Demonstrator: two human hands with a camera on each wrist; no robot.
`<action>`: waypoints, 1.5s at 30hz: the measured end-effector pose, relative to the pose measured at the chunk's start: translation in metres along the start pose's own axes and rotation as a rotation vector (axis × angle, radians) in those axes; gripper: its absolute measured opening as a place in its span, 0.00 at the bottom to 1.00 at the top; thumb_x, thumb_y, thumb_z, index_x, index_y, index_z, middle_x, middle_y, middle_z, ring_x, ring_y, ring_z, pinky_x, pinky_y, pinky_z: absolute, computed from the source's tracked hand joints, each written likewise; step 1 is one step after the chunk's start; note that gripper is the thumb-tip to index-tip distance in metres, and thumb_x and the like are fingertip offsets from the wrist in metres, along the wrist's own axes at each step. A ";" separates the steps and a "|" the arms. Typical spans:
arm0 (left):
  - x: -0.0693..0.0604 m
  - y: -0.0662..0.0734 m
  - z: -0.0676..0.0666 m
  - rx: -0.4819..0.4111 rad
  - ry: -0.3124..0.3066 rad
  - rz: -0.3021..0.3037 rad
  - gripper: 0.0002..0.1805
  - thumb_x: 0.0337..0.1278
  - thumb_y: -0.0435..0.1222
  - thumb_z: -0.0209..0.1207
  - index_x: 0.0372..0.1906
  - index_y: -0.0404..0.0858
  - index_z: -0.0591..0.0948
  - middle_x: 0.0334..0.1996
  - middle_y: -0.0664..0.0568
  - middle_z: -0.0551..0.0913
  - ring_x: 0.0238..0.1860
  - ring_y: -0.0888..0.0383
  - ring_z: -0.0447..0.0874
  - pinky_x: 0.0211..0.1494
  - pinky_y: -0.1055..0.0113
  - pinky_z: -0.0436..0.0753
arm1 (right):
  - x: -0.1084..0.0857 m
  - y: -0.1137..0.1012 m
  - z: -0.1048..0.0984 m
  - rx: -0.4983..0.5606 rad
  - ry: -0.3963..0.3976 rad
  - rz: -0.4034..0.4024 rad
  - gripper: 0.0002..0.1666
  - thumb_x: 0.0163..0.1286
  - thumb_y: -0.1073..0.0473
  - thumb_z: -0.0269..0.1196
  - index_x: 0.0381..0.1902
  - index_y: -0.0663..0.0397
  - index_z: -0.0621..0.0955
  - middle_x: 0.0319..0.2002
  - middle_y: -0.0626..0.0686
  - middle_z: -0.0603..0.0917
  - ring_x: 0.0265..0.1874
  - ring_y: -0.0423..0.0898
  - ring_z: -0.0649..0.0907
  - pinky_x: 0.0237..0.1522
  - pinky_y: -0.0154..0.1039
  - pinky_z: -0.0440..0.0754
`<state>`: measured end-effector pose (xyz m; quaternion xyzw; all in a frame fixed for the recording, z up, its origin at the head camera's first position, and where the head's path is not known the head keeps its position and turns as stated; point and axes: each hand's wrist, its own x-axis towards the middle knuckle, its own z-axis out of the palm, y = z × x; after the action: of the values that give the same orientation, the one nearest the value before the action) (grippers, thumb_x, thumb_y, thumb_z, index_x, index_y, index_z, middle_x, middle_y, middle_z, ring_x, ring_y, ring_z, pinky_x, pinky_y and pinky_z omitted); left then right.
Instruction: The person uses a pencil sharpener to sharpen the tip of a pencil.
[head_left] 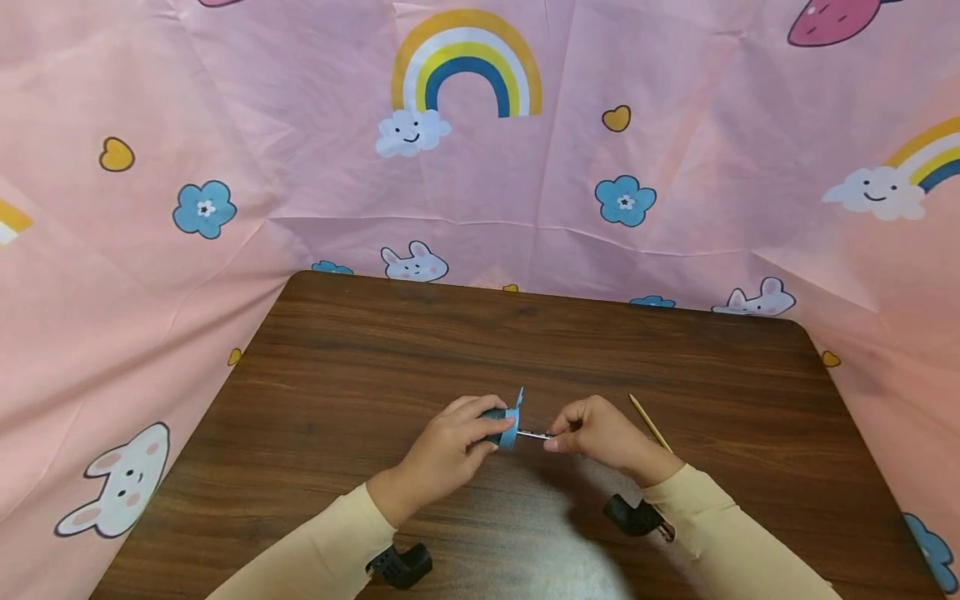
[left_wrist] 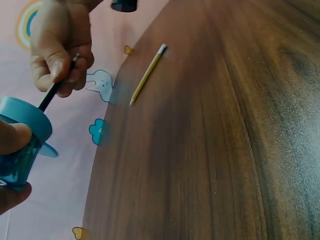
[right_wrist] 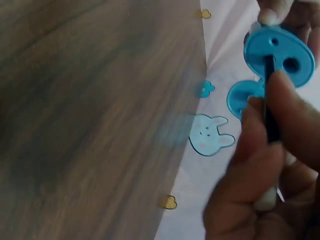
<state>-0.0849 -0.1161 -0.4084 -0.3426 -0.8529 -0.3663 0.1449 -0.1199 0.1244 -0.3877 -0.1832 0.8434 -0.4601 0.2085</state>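
My left hand (head_left: 450,440) grips a blue pencil sharpener (head_left: 508,427) with a dark see-through body, held just above the table. Its flip cap (right_wrist: 243,99) hangs open, and the lid face shows holes of differing size. A dark pencil (right_wrist: 271,122) has its front end in one of these holes, so its point is hidden. My right hand (head_left: 600,432) pinches this pencil between thumb and fingers, a short way from the sharpener. At the pencil's back end a pale tip (right_wrist: 266,199) shows below the fingers in the right wrist view.
A yellow pencil (left_wrist: 148,75) lies on the brown wooden table (head_left: 360,350), near the right forearm. Black wrist-camera mounts (head_left: 402,567) sit at both cuffs. A pink patterned cloth (head_left: 315,108) hangs around the table's back and sides.
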 end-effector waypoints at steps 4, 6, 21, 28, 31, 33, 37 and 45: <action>0.001 -0.001 0.000 -0.012 0.037 -0.023 0.22 0.42 0.22 0.71 0.48 0.34 0.86 0.52 0.48 0.81 0.54 0.51 0.78 0.52 0.64 0.83 | 0.003 -0.004 0.001 -0.140 0.025 -0.057 0.06 0.61 0.61 0.69 0.30 0.60 0.86 0.22 0.45 0.80 0.21 0.37 0.73 0.21 0.32 0.72; 0.002 0.000 -0.002 -0.041 0.051 -0.084 0.22 0.42 0.22 0.70 0.48 0.35 0.86 0.52 0.49 0.81 0.53 0.52 0.78 0.47 0.67 0.84 | 0.002 -0.006 0.006 -0.336 0.110 -0.175 0.05 0.61 0.60 0.69 0.33 0.57 0.87 0.26 0.44 0.81 0.25 0.37 0.74 0.25 0.32 0.75; 0.006 0.004 -0.014 -0.253 -0.020 -0.368 0.22 0.49 0.24 0.68 0.53 0.36 0.84 0.55 0.51 0.80 0.53 0.53 0.78 0.41 0.71 0.82 | -0.003 0.008 0.025 -0.646 0.507 -0.662 0.09 0.48 0.68 0.75 0.30 0.58 0.86 0.24 0.47 0.76 0.23 0.38 0.73 0.21 0.29 0.74; 0.003 0.002 -0.011 -0.054 -0.004 -0.069 0.22 0.44 0.22 0.69 0.49 0.35 0.85 0.53 0.50 0.81 0.55 0.52 0.77 0.52 0.63 0.83 | -0.001 -0.005 0.006 -0.067 0.059 -0.111 0.06 0.62 0.62 0.68 0.27 0.59 0.86 0.21 0.45 0.79 0.18 0.36 0.72 0.19 0.31 0.74; 0.002 0.002 -0.008 -0.036 0.020 -0.025 0.20 0.43 0.21 0.70 0.47 0.34 0.86 0.52 0.49 0.81 0.55 0.52 0.77 0.53 0.62 0.83 | 0.001 -0.005 0.001 0.021 -0.034 -0.011 0.08 0.63 0.61 0.67 0.29 0.63 0.86 0.17 0.48 0.77 0.15 0.38 0.70 0.17 0.32 0.71; 0.001 0.002 -0.006 -0.046 0.013 -0.056 0.21 0.44 0.22 0.69 0.48 0.35 0.86 0.53 0.49 0.81 0.55 0.52 0.77 0.53 0.63 0.83 | 0.001 -0.004 0.001 -0.037 -0.019 -0.037 0.08 0.64 0.61 0.66 0.31 0.63 0.86 0.20 0.48 0.78 0.18 0.38 0.71 0.19 0.32 0.71; 0.002 0.003 -0.006 -0.151 0.003 -0.250 0.22 0.47 0.24 0.69 0.52 0.36 0.84 0.55 0.52 0.80 0.54 0.53 0.77 0.46 0.68 0.83 | -0.002 0.000 0.009 -0.424 0.181 -0.288 0.12 0.60 0.58 0.70 0.40 0.57 0.87 0.31 0.46 0.82 0.27 0.38 0.76 0.25 0.32 0.76; 0.006 0.006 -0.011 -0.342 0.014 -0.483 0.22 0.51 0.24 0.67 0.54 0.38 0.84 0.56 0.53 0.79 0.56 0.51 0.78 0.46 0.67 0.83 | -0.004 0.014 0.022 -0.786 0.619 -0.817 0.07 0.67 0.65 0.62 0.37 0.60 0.87 0.27 0.50 0.78 0.24 0.43 0.74 0.22 0.33 0.76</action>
<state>-0.0855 -0.1188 -0.3946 -0.1466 -0.8347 -0.5309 -0.0005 -0.1063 0.1179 -0.4098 -0.4112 0.8324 -0.1907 -0.3189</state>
